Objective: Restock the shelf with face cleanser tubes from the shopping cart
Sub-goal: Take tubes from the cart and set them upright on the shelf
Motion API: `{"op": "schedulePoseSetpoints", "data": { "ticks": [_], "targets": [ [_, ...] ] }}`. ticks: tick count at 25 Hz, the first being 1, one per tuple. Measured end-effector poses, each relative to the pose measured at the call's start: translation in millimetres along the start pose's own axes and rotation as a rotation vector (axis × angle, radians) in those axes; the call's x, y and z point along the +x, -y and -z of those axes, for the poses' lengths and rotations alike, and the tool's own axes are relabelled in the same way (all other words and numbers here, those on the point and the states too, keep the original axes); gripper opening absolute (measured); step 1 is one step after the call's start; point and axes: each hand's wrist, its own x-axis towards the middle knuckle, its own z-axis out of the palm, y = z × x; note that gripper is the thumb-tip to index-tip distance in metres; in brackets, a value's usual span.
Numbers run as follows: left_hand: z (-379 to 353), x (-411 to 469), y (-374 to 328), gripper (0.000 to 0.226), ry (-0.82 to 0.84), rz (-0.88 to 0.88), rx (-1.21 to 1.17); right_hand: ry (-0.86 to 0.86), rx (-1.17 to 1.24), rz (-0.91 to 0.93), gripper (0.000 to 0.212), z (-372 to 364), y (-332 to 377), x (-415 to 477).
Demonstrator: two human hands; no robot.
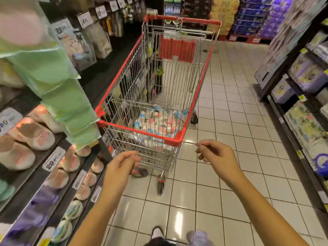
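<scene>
Cleanser tubes (158,123): lying heaped, pink and blue on white, in the bottom of the basket at its near end; none is being held.
Shopping cart (200,86): standing in the aisle just beside the left shelf; the tubes are showing as its only visible load.
Left hand (122,164): hovering before the cart's near end, fingers loosely curled, holding nothing.
Right hand (216,155): hovering alongside, thumb and forefinger nearly meeting, pinching nothing visible.
Step in hand, as judged: reaching in for tubes; leaning over the near rim and gathering several with caps aligned should be saving trips.
Shelf (26,183): carrying rows of similar tubes; blur is hiding any gaps.
</scene>
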Motion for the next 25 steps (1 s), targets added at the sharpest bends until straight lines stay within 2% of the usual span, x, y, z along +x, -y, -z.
{"op": "schedulePoseSetpoints", "data": {
  "ticks": [8, 13, 15, 19, 23, 25],
  "targets": [
    [-69, 195, -71, 0.022, -0.037, -0.092, 0.009, -0.014, 0.062, 0.131, 0.019, -5, 36, 243],
    [-132, 335, -95, 0.019, -0.144, -0.087, -0.005, 0.209, -0.040, 0.140, 0.017, -25, 27, 433],
    [-152, 398, -97, 0.017, -0.221, -0.010, -0.035, 0.273, -0.076, 0.105, 0.012, -37, 24, 508],
    [-169, 503, -70, 0.023, -0.367, 0.185, -0.050, 0.318, -0.112, -0.005, 0.017, -72, -1, 627],
    [-164, 576, -12, 0.025, -0.426, 0.365, 0.081, 0.461, -0.261, -0.208, 0.019, -128, -75, 697],
    [-158, 593, 29, 0.017, -0.409, 0.453, 0.214, 0.567, -0.455, -0.253, 0.015, -153, -128, 714]
  ]
}}
